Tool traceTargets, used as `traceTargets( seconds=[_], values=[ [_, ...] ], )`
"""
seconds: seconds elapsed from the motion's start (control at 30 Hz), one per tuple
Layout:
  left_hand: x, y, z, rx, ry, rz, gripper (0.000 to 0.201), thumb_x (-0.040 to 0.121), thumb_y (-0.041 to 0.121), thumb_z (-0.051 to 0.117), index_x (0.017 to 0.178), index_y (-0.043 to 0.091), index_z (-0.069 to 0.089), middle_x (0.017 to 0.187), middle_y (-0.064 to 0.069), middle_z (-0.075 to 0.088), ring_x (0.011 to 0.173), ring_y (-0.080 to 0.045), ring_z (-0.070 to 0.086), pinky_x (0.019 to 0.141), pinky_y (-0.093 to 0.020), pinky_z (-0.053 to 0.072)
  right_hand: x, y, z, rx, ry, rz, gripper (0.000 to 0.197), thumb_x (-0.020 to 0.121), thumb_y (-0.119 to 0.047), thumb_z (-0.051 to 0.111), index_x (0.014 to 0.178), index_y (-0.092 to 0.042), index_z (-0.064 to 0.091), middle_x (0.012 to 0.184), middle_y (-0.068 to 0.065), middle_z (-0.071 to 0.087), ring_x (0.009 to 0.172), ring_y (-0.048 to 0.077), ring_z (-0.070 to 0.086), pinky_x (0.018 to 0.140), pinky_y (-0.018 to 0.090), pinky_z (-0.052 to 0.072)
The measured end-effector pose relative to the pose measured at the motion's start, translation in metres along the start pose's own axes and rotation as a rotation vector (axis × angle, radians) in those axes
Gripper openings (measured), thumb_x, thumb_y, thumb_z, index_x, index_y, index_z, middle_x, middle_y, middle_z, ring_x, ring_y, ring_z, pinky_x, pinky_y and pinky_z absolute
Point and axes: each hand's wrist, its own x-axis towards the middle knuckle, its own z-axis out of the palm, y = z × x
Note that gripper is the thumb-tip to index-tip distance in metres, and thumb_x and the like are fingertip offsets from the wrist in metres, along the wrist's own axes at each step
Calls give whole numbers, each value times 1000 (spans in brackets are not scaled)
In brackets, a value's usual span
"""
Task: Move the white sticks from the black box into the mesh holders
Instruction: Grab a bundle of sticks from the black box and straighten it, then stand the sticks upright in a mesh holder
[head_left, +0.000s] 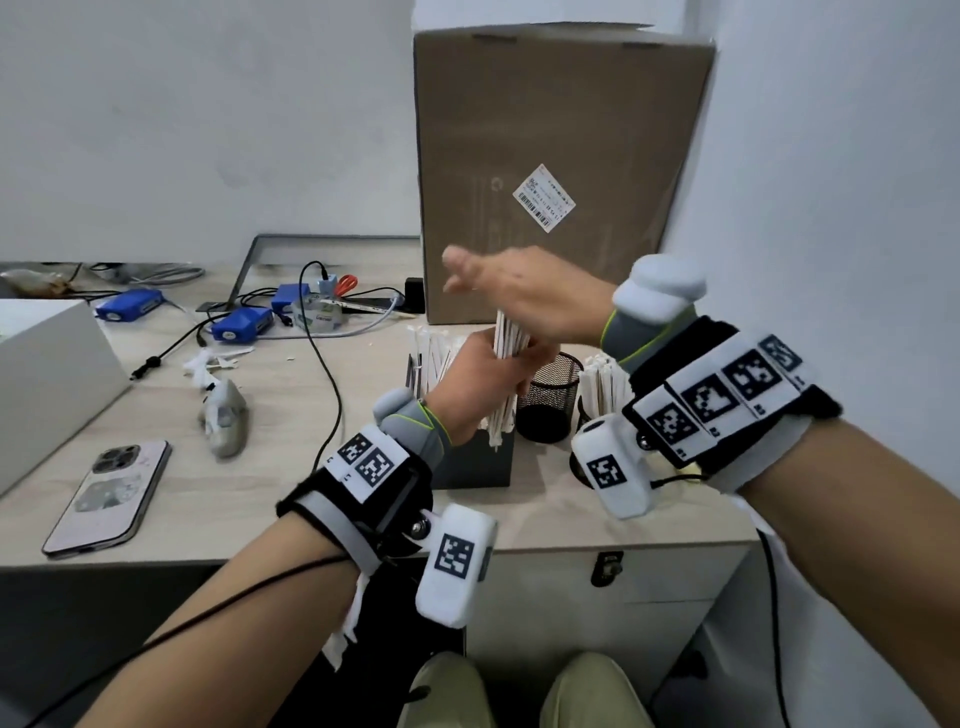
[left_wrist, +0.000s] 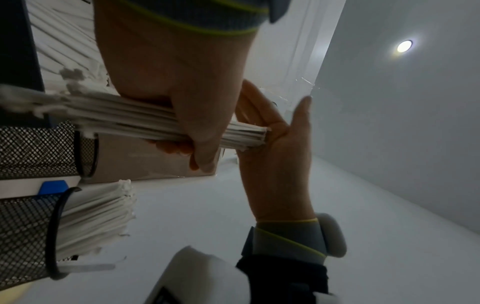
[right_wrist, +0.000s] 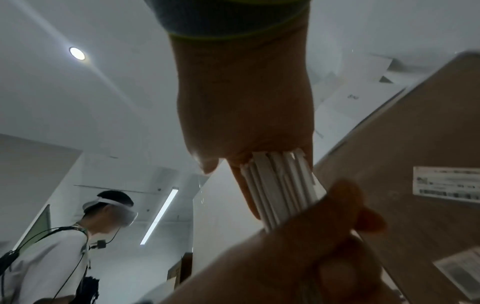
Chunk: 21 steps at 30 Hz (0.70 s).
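Observation:
My left hand (head_left: 483, 369) grips a bundle of white sticks (head_left: 511, 338) upright just above the black box (head_left: 475, 465), which holds more sticks (head_left: 434, 358). My right hand (head_left: 519, 291) lies flat with straight fingers, its palm on the bundle's top ends. The left wrist view shows the bundle (left_wrist: 116, 117) in my left fist (left_wrist: 187, 102) and the right palm (left_wrist: 275, 160) against its ends. An empty mesh holder (head_left: 551, 400) stands right of the box. Beside it, a second mesh holder (left_wrist: 26, 236) is filled with sticks (head_left: 602, 379).
A tall cardboard box (head_left: 561, 156) stands just behind the holders against the wall. On the table's left lie a phone (head_left: 109, 499), a grey crumpled object (head_left: 226, 415), blue devices with cables (head_left: 241, 325) and a white box (head_left: 47, 374). The table edge (head_left: 623, 540) runs close below the holders.

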Motion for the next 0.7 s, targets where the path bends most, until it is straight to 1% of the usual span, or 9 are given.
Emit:
traceTargets(
  seconds=[0.07, 0.2, 0.27, 0.33, 0.43, 0.5, 0.53, 0.6, 0.7],
  values=[
    [0, 0, -1, 0, 5, 0, 18, 89, 11, 62, 72, 6, 59, 53, -4, 47, 44, -7, 40, 49, -20, 34, -1, 1, 5, 2, -29, 27, 61, 98, -52, 21, 118, -17, 66, 125, 6, 64, 122, 24, 54, 108, 41, 36],
    [0, 2, -5, 17, 8, 26, 28, 91, 14, 60, 64, 17, 56, 52, -2, 45, 41, -3, 40, 47, -12, 36, -3, 7, 1, 183, 246, -5, 52, 100, -45, 29, 115, -11, 65, 120, 10, 67, 115, 23, 59, 103, 38, 41],
    [0, 2, -5, 16, 23, 33, 35, 91, 7, 57, 58, 17, 53, 50, -3, 44, 40, -4, 39, 47, -16, 36, -6, 9, 5, 99, 146, 3, 50, 100, -44, 31, 115, -9, 63, 120, 10, 66, 116, 22, 58, 103, 37, 40],
    [1, 4, -1, 11, 28, 47, 39, 90, 0, 53, 56, 17, 51, 50, -3, 43, 41, -6, 38, 48, -20, 34, -9, 14, 10, 92, 102, 5, 46, 98, -44, 38, 127, -13, 57, 130, 4, 60, 123, 16, 53, 105, 29, 37],
    [0, 8, 3, -57, 43, 73, 26, 93, 7, 55, 68, 13, 55, 54, -2, 43, 45, -8, 37, 46, -17, 34, -15, 28, 10, 393, 339, 41, 59, 90, -48, 54, 140, -22, 39, 138, -2, 51, 128, 6, 47, 105, 24, 37],
    [2, 10, 5, -92, 66, 93, 22, 93, 10, 57, 71, 14, 57, 53, 3, 47, 47, -9, 38, 47, -18, 34, -22, 38, 11, 615, 322, 135, 75, 81, -53, 63, 142, -22, 32, 133, -3, 54, 122, 7, 51, 99, 24, 42],
    [4, 11, 7, -78, 63, 106, 22, 92, 8, 57, 71, 16, 58, 53, 4, 47, 48, -10, 39, 47, -19, 34, -26, 43, 14, 692, 253, 174, 79, 77, -53, 67, 140, -19, 34, 127, -2, 59, 116, 8, 56, 94, 25, 46],
    [7, 17, 16, 9, 12, 134, 26, 88, 0, 52, 70, 19, 55, 55, 1, 46, 48, -9, 40, 46, -20, 35, -34, 49, 17, 730, 126, 201, 66, 75, -46, 70, 128, -13, 49, 109, 3, 69, 100, 13, 65, 84, 28, 52],
    [6, 29, 34, 70, -37, 201, 37, 82, -13, 45, 76, 23, 47, 60, 4, 46, 44, 2, 45, 44, -15, 38, -37, 53, 20, 722, 186, 212, 37, 80, -36, 70, 106, -10, 69, 102, 11, 72, 93, 14, 66, 78, 28, 52]
  ],
)
